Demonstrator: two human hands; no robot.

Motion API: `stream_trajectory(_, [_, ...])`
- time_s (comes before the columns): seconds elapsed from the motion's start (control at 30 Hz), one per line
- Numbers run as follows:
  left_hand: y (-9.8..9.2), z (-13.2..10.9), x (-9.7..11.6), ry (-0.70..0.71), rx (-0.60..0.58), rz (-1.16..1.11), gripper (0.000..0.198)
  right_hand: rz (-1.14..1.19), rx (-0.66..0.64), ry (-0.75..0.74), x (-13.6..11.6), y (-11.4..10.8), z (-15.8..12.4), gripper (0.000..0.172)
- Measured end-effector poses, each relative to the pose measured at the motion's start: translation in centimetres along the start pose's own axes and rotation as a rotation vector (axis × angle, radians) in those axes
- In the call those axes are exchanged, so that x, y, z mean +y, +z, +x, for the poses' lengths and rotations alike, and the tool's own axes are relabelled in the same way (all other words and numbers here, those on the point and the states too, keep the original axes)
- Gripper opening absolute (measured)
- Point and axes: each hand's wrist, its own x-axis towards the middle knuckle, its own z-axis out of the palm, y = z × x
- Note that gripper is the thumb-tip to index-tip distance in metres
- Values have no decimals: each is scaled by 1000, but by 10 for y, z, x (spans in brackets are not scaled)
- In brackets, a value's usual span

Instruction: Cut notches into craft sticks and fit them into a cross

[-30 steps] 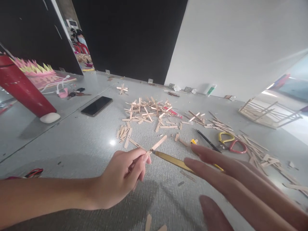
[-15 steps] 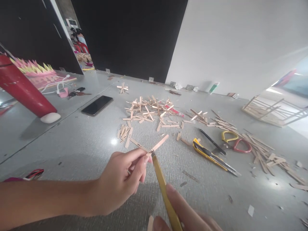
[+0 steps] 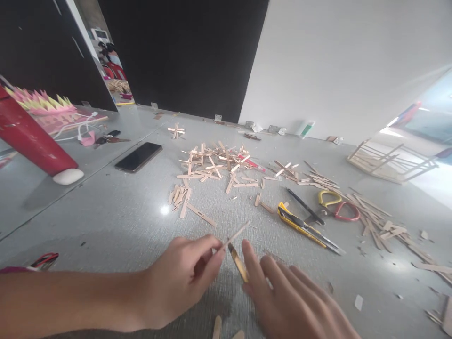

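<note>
My left hand [image 3: 187,278] is closed in a pinch on the lower end of a craft stick [image 3: 237,234], which shows edge-on and slants up to the right. Just right of it, my right hand [image 3: 289,296] has its fingers fairly straight, with a slim gold-coloured tool [image 3: 238,265] against the thumb side. The tool's dark tip lies close below the craft stick; I cannot tell if they touch. The tool's rear part is hidden by the hand. Another craft stick [image 3: 201,215] lies flat beyond my left hand.
A pile of cut craft sticks [image 3: 219,162] spreads over the middle. To the right lie a yellow box cutter [image 3: 305,228], a black pen [image 3: 305,205] and scissors [image 3: 330,197]. A phone [image 3: 139,157] and a red cylinder [image 3: 38,136] are at left; a stick frame [image 3: 391,162] stands far right.
My left hand has turned the craft stick edge-on and lowered slightly. My right hand has come further up into view, its fingers straighter, and less of the gold tool shows.
</note>
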Motion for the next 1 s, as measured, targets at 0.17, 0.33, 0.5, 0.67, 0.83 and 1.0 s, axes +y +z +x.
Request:
stream_trajectory(0.17, [-1, -1, 0, -4, -66, 62, 25, 234, -275, 79, -6, 24, 14, 15])
stream_trajectory(0.33, [-10, 0, 8, 114, 73, 177, 56, 261, -281, 43, 0, 21, 20, 37])
stream_trajectory(0.5, [-18, 4, 20, 147, -209, 158, 58, 30, -186, -239, 13, 20, 14, 46])
stream_trajectory(0.67, [-15, 7, 32, 26, -265, 207, 22, -74, -130, -379, 17, 24, 12, 27])
stream_trajectory(0.83, [-17, 4, 29, -20, -226, 243, 22, -46, -114, -377, 26, 24, 6, 17])
stream_trajectory(1.0, [-20, 2, 32, -91, -160, 241, 30, -46, -106, -193, 68, 33, -18, 32])
